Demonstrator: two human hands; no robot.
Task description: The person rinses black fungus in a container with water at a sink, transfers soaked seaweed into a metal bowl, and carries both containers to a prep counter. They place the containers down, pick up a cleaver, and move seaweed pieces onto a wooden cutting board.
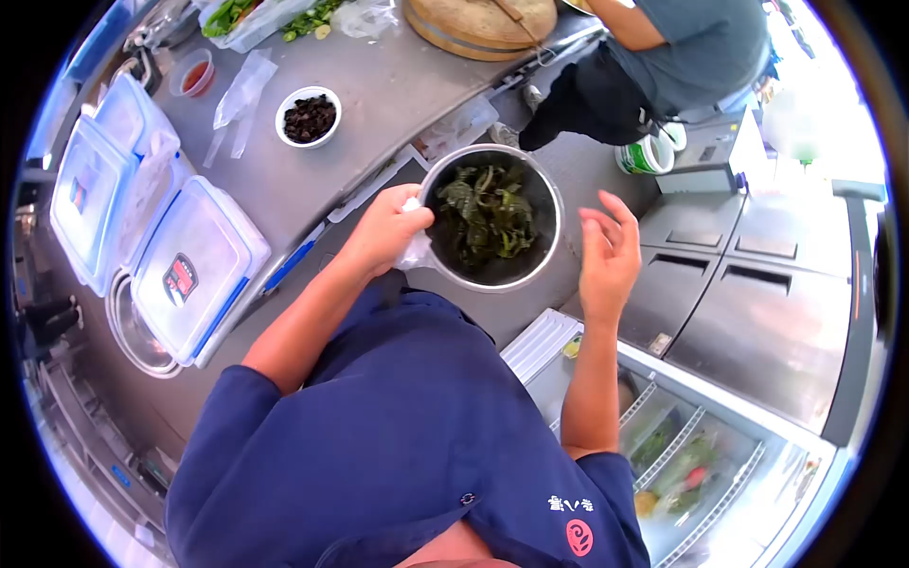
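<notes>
A round stainless steel bowl (557, 220) with dark green, wilted-looking leaves (485, 213) inside is held out in front of my body. My left hand (386, 230) grips its near-left rim, thumb towards the inside. Something white and crumpled (415, 250), like thin plastic, is bunched between that hand and the bowl. To the right of the bowl, my right hand (609, 260) is raised with its fingers apart, touching nothing.
On the steel counter (369, 90) are a white tub of dark pieces (310, 116), a round chopping block (483, 24) and lidded plastic boxes (194, 265). A person (696, 57) stands ahead. An open glass-topped chiller (663, 445) is at lower right, beside steel cabinets (772, 317).
</notes>
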